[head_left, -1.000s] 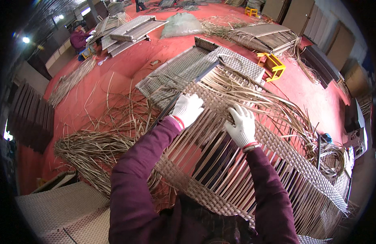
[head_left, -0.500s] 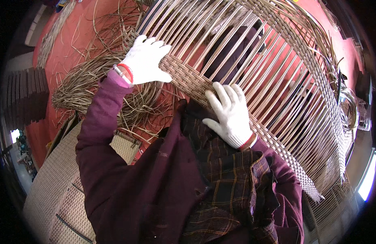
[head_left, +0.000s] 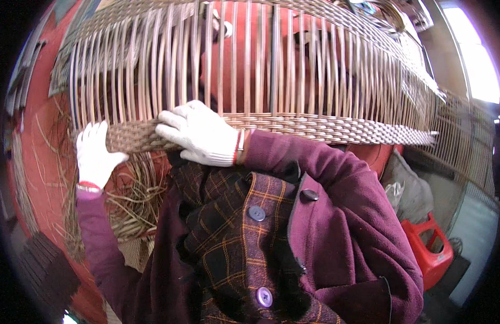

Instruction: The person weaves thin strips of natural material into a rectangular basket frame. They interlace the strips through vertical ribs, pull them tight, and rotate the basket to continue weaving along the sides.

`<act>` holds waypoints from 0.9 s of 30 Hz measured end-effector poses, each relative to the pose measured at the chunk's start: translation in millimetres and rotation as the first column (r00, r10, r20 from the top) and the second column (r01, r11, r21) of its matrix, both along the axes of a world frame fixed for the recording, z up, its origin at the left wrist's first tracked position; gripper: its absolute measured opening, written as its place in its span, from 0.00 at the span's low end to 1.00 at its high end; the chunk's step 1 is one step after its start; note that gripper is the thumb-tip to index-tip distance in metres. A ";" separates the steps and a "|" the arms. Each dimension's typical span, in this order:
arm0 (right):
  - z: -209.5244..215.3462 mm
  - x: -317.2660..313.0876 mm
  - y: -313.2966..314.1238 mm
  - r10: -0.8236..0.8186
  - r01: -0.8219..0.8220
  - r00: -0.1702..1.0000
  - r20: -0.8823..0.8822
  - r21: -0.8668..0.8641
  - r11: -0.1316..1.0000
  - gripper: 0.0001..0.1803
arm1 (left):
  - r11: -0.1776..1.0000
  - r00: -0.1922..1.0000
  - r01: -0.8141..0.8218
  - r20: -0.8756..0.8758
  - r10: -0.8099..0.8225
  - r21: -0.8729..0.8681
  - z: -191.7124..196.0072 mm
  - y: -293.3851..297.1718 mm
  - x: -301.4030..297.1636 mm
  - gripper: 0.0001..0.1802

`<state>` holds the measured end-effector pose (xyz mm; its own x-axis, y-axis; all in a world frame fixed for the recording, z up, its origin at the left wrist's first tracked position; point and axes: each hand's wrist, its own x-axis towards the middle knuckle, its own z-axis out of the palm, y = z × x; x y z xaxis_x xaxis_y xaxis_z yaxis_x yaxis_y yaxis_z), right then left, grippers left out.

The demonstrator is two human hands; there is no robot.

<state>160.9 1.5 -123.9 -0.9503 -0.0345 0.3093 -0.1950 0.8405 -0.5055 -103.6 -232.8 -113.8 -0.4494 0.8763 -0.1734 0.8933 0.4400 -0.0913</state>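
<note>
A wicker panel point(head_left: 325, 124) of brown strands spans the view, its tightly woven near band crossing in front of my chest. Beyond this band, long bare stakes point(head_left: 233, 59) run to another woven band point(head_left: 293, 6) at the far side. My left hand point(head_left: 98, 156), in a white knit glove, lies on the near band's left end, fingers stretched over the weave and thumb apart at its lower edge. To its right, my gloved right hand point(head_left: 198, 132) rests across the same band, fingers extended leftward and thumb low. Neither hand shows a separate strand in its fingers.
Loose strands point(head_left: 136, 200) lie tangled on the red floor point(head_left: 42, 162) below my left forearm. A red plastic stool point(head_left: 431, 248) and a grey sack point(head_left: 412, 186) stand at the right. Another slatted panel point(head_left: 471, 143) is behind them, and dark stacked pieces point(head_left: 44, 267) sit lower left.
The view has swung, so the panel now runs nearly level across it. My right hand has come closer to my left along the band; my left remains at the band's left end.
</note>
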 end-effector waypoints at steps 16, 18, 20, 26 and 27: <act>29.0 172.6 83.8 -0.385 0.382 0.919 -0.083 -0.046 0.923 0.15 | 0.776 0.936 0.265 0.039 -0.349 0.573 11.1 115.1 128.5 0.41; 31.7 183.1 128.4 -0.545 0.550 0.835 -0.079 0.164 0.819 0.06 | 0.759 0.914 0.303 0.050 -0.403 0.576 5.2 127.2 143.6 0.38; 31.8 187.0 185.0 -0.672 0.738 0.675 -0.306 0.244 0.630 0.01 | 0.762 0.897 0.320 0.079 -0.435 0.563 -0.7 136.1 156.1 0.37; 14.2 183.0 331.5 -0.717 0.616 0.693 -0.069 0.572 0.541 0.09 | 0.739 0.900 0.310 0.066 -0.430 0.598 -7.3 158.2 175.0 0.35; 11.8 181.0 340.3 -0.714 0.562 0.698 -0.055 0.660 0.498 0.10 | 0.694 0.889 0.344 0.019 -0.458 0.633 -5.6 159.6 175.9 0.35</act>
<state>341.9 341.8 -112.1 -0.8200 0.5093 0.2610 0.5606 0.8066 0.1873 72.2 -73.3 -119.4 -0.0459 0.9100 0.4121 0.9730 -0.0527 0.2248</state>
